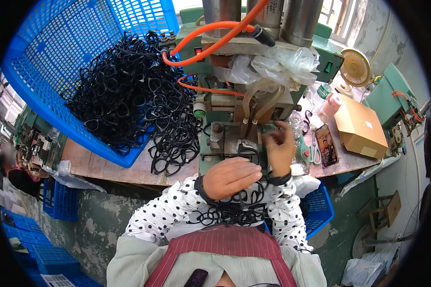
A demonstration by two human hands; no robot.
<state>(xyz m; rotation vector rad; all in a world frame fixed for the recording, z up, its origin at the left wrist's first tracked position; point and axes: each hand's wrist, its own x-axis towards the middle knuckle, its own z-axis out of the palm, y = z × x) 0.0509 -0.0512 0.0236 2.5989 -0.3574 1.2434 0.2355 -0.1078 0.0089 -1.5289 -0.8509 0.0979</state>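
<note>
scissors [314, 154] beside phone [326, 146], near cardboard box [360, 125]; wooden stool [393, 206].

Two hands [232, 178], three metal cylinders [299, 24], one cardboard box [361, 125], one phone [326, 147] with a lit screen, one pair of scissors [314, 154], one wooden stool [392, 209], one large blue basket [57, 109]; the black frames [119, 93] are too many to count.

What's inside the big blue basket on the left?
A heap of black eyeglass frames, some spilling onto the tabletop. Whatever lies beneath the heap, including the blue basket's floor there, is covered.
</note>
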